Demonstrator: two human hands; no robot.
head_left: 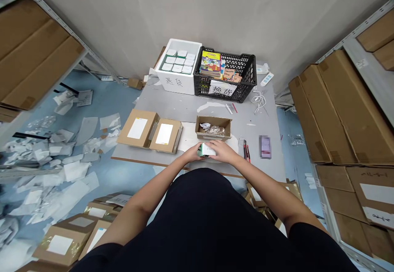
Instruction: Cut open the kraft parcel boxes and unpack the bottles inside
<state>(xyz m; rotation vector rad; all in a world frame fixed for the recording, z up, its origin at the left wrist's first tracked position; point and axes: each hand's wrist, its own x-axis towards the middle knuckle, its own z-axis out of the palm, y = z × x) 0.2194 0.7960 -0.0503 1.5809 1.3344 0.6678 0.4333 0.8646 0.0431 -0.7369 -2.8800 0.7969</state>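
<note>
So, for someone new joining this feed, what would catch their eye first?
Most striking are the colourful picture books in a black plastic crate at the far end of the grey table, beside a white foam box. Left of the table, white packaging scraps litter the blue floor. At the table's near edge, the left hand and right hand hold a small green-and-white box.

Handwritten characters "退货" (returns) mark the side of a white foam box [175, 82], while a paper sign [223, 87] reading "换货" (exchange) hangs on the front of a black plastic crate [246, 73].
</note>
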